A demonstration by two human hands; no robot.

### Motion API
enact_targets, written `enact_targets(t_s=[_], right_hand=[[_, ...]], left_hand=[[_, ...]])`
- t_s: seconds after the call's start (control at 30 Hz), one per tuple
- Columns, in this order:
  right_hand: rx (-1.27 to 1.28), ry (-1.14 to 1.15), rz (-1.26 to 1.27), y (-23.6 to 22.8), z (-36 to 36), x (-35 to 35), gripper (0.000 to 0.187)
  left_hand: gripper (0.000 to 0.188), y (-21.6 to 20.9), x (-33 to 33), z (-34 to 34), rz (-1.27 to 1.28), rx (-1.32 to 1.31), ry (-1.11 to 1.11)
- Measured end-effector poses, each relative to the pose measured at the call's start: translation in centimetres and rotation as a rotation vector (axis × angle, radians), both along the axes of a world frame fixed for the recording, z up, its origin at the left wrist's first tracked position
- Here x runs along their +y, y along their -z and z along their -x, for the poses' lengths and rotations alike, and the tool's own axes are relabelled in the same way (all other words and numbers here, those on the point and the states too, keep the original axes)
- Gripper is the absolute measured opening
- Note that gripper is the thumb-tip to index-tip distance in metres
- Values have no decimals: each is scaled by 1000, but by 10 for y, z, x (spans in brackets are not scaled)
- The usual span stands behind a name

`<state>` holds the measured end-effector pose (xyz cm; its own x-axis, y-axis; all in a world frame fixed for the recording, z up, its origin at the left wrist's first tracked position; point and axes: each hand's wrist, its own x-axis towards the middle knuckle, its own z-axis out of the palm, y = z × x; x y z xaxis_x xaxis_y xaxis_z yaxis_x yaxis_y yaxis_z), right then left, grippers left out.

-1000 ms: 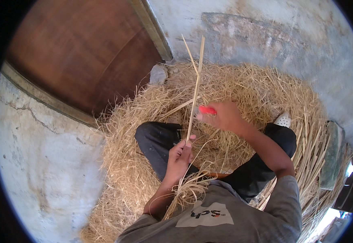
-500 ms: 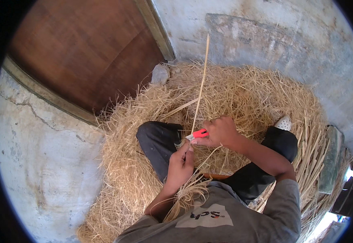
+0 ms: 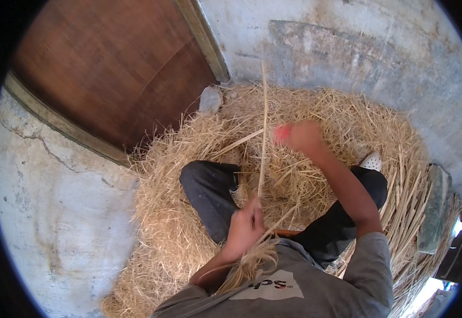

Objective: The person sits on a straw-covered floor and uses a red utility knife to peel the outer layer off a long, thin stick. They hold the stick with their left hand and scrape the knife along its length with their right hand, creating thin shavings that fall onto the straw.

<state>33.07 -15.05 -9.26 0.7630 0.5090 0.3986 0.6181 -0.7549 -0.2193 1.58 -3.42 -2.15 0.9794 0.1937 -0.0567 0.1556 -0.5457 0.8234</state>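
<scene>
Left hand (image 3: 246,227) is clamped on the lower end of a long straw stalk (image 3: 263,132), which stands near upright over the lap, top end pointing at the wall (image 3: 347,58). Right hand (image 3: 301,135) is closed around a small red tool (image 3: 281,131), just beside the stalk at mid-height; motion blur, so can't tell if the tool touches it. Judging progress: one stalk being worked, probably stripped or trimmed. A loose bundle of fibres (image 3: 252,259) hangs below the left hand against the grey shirt, looks like finished pieces or waste. The big straw pile (image 3: 178,212) all round the legs and the thicker stalks (image 3: 400,212) on the right look untouched, so most of it is left
</scene>
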Motion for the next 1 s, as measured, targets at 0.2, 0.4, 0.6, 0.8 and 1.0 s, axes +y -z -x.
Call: enact_targets(t_s=[0.2, 0.4, 0.6, 0.8, 1.0], right_hand=[[379, 520, -257, 12, -93, -65, 84], [428, 225, -207, 17, -27, -54, 82], [105, -516, -203, -48, 108, -8, 60], [-166, -561, -218, -45, 132, 7, 61], [-218, -253, -56, -37, 75, 3, 66]], left_hand=[[27, 12, -6, 29, 156, -152, 49], [36, -31, 32, -5, 416, -183, -328], [35, -15, 22, -20, 362, -205, -261], [34, -15, 8, -19, 370, -140, -195], [37, -9, -2, -7, 267, -82, -178]])
